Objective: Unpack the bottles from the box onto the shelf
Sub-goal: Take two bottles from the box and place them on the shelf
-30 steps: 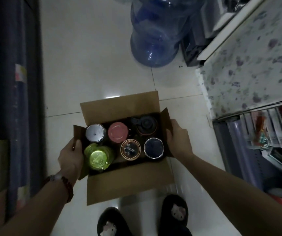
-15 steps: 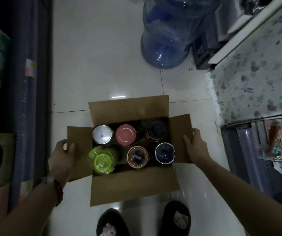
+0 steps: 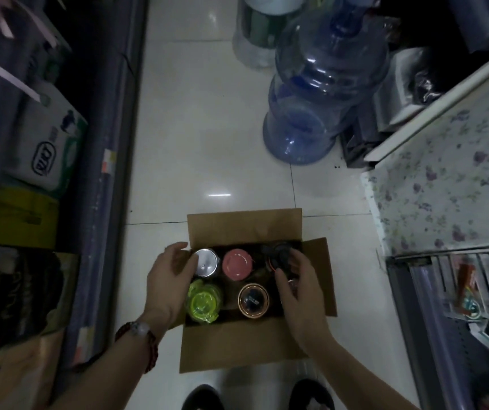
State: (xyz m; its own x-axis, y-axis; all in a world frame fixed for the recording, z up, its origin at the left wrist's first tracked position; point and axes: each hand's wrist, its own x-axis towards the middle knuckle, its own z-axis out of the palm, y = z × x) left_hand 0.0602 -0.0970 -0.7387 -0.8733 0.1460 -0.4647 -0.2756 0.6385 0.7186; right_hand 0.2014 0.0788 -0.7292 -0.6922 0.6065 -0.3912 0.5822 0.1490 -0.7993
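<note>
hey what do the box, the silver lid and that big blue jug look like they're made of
The box looks like plain brown cardboard, matte, with folded-out flaps. The silver lid seems to be metal or metallic-coated plastic, going by its bright sheen. The big blue jug looks like clear tinted plastic, see-through and glossy with highlights.

This looks like a small, dimly lit shop aisle. A glossy white tiled floor [image 3: 207, 128] runs between stocked shelves: on the left a shelf [image 3: 101, 173] edged with price tags holds packaged goods [image 3: 48, 143], on the right a rack [image 3: 474, 291] shows carded items (too blurred to identify). Empty blue water jugs [image 3: 320, 93] stand stacked beyond an opened cardboard box [image 3: 237, 347] of assorted bottles [image 3: 237, 264].
</note>
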